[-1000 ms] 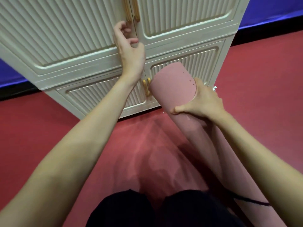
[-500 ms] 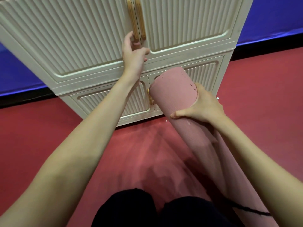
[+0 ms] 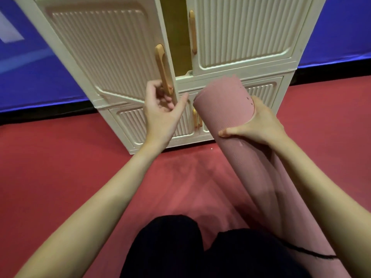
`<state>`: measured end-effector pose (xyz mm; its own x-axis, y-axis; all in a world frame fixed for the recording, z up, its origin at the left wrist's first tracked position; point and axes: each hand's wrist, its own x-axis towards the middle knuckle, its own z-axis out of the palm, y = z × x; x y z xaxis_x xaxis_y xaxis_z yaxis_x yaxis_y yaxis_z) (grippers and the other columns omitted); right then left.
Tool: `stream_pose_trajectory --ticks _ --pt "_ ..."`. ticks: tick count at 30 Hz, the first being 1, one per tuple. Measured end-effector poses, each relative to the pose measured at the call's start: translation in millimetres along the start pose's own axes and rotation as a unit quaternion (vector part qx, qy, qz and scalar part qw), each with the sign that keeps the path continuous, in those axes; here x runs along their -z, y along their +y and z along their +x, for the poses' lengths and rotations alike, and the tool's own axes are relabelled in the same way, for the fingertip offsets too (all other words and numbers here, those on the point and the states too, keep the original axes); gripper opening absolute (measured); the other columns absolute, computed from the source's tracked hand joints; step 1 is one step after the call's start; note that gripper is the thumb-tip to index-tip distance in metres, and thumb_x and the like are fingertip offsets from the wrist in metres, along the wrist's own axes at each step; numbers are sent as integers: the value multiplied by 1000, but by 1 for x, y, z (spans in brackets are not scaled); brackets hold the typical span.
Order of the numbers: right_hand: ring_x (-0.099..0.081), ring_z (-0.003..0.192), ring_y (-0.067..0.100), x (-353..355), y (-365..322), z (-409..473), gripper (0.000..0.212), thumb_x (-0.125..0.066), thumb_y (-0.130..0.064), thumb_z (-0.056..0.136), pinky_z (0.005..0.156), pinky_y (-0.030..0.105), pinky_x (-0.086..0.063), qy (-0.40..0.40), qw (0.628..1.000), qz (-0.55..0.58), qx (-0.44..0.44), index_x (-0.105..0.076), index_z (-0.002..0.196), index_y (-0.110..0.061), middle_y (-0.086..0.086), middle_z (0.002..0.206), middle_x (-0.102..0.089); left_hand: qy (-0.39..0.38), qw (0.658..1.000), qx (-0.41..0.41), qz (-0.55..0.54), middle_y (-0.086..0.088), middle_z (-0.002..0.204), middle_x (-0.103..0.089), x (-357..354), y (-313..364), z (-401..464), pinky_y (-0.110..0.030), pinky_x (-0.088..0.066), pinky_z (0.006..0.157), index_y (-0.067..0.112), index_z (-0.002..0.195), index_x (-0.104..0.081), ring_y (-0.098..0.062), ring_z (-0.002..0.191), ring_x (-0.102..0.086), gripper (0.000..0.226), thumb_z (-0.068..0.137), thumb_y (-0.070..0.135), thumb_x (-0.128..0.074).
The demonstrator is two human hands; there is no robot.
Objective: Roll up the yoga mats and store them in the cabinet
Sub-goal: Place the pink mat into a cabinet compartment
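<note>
The right hand (image 3: 259, 125) wraps its fingers (image 3: 228, 134) and thumb around the rolled pink ribbed yoga mat (image 3: 224, 109), which slants up from beside the person's dark-clad knees toward the cabinet. Beyond it, the left hand (image 3: 160, 109) curls round the wooden bar handle (image 3: 163, 69) of the cream fluted upper-left door (image 3: 104, 51), which half a second ago was shut and now stands ajar. The tall cream cabinet (image 3: 251, 33) shows a dark gap, so the mat can probably go in once the door swings wider.

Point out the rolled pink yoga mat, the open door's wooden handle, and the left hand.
Rolled pink yoga mat (image 3: 222, 109): head view, upper roll.
Open door's wooden handle (image 3: 161, 65): head view, mid-bar.
Left hand (image 3: 160, 111): head view, palm.
</note>
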<state>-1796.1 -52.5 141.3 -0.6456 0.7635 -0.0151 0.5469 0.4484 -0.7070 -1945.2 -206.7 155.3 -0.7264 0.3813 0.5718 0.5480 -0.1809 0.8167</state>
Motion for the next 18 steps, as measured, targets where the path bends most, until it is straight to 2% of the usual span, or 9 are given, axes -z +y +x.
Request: stream_pose_trajectory --ticks 3,5,8,10,13,15,16,17,18 --pt "-55 118 23 0 -23 1 115 -80 -69 29 97 45 -46 3 999 21 39 -42 131 -31 -3 128 -58 74 997 -11 36 4 70 -44 24 8 -17 -28 -38 53 23 86 -40 -16 62 -41 40 78 16 -78" --pt "-55 115 24 -4 -41 3 110 -80 -70 30 96 45 -47 2 998 26 64 -43 125 -30 -3 125 -58 121 990 -22 73 6 65 -46 43 9 -26 -22 -38 53 16 88 -41 -12 58 -43 38 78 19 -77" --pt "-54 118 24 -14 -68 4 114 -80 -70 30 97 43 -46 -2 995 33 99 -43 130 -29 -1 129 -57 127 986 -30 106 13 65 -49 74 7 -40 -33 -40 52 17 93 -41 -13 56 -44 36 78 30 -71" --pt "-53 121 22 -23 -84 3 118 -83 -68 33 99 42 -45 -9 991 41 125 -41 136 -30 -3 132 -56 124 985 -36 118 19 67 -52 96 5 -46 -33 -40 53 20 95 -40 -8 56 -45 35 79 35 -66" --pt "-53 119 20 -36 -105 0 113 -87 -62 37 99 41 -44 -28 986 47 159 -41 135 -28 -6 128 -56 135 978 -54 149 34 79 -58 128 3 -54 -12 -40 61 27 100 -41 9 65 -52 25 83 39 -54" --pt "-54 116 21 -45 -119 -4 110 -86 -63 36 98 43 -45 -39 983 41 174 -42 131 -26 -8 121 -56 169 973 -36 150 39 90 -59 149 0 -60 -7 -39 73 33 104 -42 18 79 -53 22 84 39 -47" --pt "-54 115 22 -49 -126 -6 112 -84 -65 34 98 44 -45 -43 981 39 184 -42 130 -26 -8 120 -55 194 970 -17 142 35 93 -61 159 -4 -63 -10 -40 77 34 105 -43 17 83 -54 22 84 42 -45" --pt "-54 116 22 -52 -132 -9 115 -82 -67 32 98 45 -45 -46 979 38 193 -40 131 -25 -8 121 -54 223 966 9 131 26 92 -63 168 -7 -66 -19 -44 78 35 104 -45 10 83 -57 23 84 46 -44" --pt "-53 117 22 -56 -138 -11 118 -81 -68 31 99 46 -44 -50 977 38 202 -39 133 -25 -9 122 -53 252 960 41 113 17 85 -62 175 -9 -69 -28 -47 71 35 99 -47 -2 74 -60 23 82 50 -44"
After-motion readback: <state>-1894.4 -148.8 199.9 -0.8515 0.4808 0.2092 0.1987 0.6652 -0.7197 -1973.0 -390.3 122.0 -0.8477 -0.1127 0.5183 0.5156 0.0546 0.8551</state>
